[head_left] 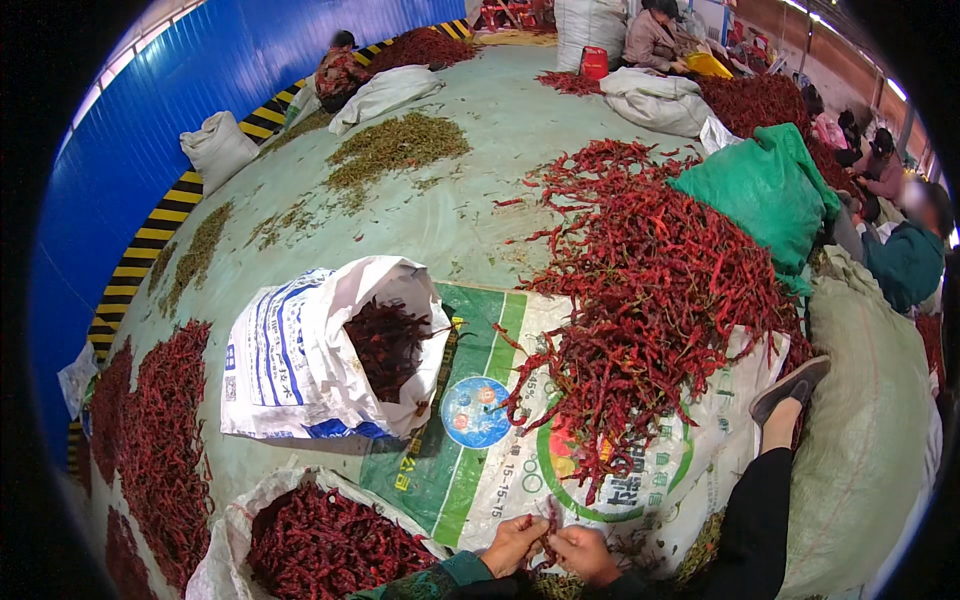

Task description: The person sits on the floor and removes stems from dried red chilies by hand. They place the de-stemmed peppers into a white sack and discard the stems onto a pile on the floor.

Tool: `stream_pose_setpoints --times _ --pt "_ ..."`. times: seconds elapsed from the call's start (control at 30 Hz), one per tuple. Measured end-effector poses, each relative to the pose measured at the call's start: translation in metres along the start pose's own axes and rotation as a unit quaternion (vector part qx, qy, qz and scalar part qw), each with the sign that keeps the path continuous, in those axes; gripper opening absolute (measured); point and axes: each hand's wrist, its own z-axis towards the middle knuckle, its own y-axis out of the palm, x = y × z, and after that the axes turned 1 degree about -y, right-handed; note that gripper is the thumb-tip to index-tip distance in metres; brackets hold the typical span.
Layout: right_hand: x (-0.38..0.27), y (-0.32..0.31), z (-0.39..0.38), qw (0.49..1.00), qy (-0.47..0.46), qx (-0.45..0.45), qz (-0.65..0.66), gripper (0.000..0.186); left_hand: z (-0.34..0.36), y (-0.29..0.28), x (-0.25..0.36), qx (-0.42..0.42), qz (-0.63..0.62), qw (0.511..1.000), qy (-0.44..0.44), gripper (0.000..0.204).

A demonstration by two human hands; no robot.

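Observation:
Close together at the lower middle, my left hand [514,545] and my right hand [586,556] pinch a dried red chili pepper [553,514] between them. Both hands have their fingers closed; part of the chili is hidden behind them. Beyond my hands lies a big heap of dried red chilies [650,290], spread over a printed white and green sack sheet [490,345]. Left of my hands, an open white sack [232,545] is filled with red chilies. Farther up, a white and blue printed bag [290,360] lies on its side with darker chilies in its mouth.
My outstretched leg [750,520] and a pale green full sack [860,420] border the right. A green sack [765,195] leans behind the heap. More chilies [165,450] lie at left, with greenish stem piles [395,150] farther off. Several people sit in the background.

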Motion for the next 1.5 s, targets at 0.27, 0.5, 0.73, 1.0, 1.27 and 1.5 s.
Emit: stream_pose_setpoints --times 0.27,0.5,0.73,1.0,1.27,1.5 --pt "-0.024 -0.013 -0.005 0.908 -0.224 0.158 -0.318 0.025 -0.020 0.015 0.015 -0.051 0.162 0.985 0.011 0.013" --pt "-0.001 0.001 0.003 0.991 -0.084 0.096 0.045 0.019 -0.008 0.003 0.001 -0.116 0.137 0.982 -0.056 0.019" --pt "-0.004 0.003 -0.001 0.976 -0.125 0.170 0.061 0.018 -0.012 0.016 -0.001 -0.115 0.150 0.981 -0.050 0.027" --pt "0.006 0.006 0.003 0.976 -0.012 0.087 0.198 0.015 -0.017 0.009 -0.003 -0.189 0.437 0.848 0.235 0.014" --pt "0.015 -0.040 -0.004 0.938 -0.137 0.105 -0.301 0.020 -0.008 -0.007 0.000 -0.138 0.118 0.983 0.033 0.023" --pt "0.012 -0.033 0.043 0.870 -0.151 0.273 -0.383 0.025 -0.015 -0.001 0.010 -0.078 -0.001 0.995 -0.066 0.012"
